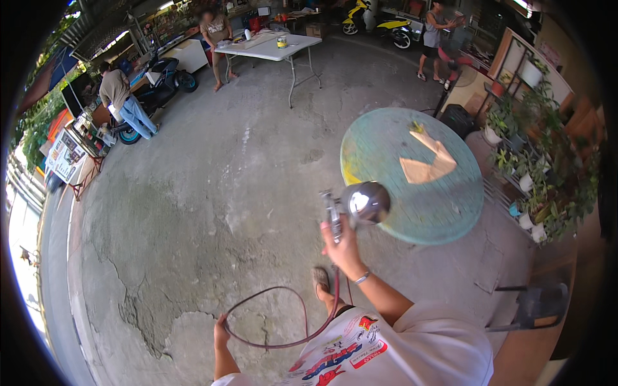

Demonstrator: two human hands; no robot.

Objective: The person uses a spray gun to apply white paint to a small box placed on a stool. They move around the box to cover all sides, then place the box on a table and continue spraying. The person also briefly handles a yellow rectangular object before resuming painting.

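My right hand [344, 248] is closed around the handle of a spray gun [334, 215], whose shiny round metal cup [367, 202] sticks out to the right. It is held up in front of me, overlapping the near left edge of a round green table [370, 135] in the picture. From the gun's lower end a dark red hose [335, 293] runs down and loops to the left. My left hand [221, 329], low on the left, has its fingers closed on that loop. A bent tan piece [428, 168], perhaps masking paper, lies on the round table.
A white folding table [299, 42] with a can [282, 42] stands farther back. One person [216, 35] is beside it, another [122, 96] by a dark motorcycle [164, 83], more people at back right. Potted plants [524, 183] and a dark chair [541, 302] line the right.
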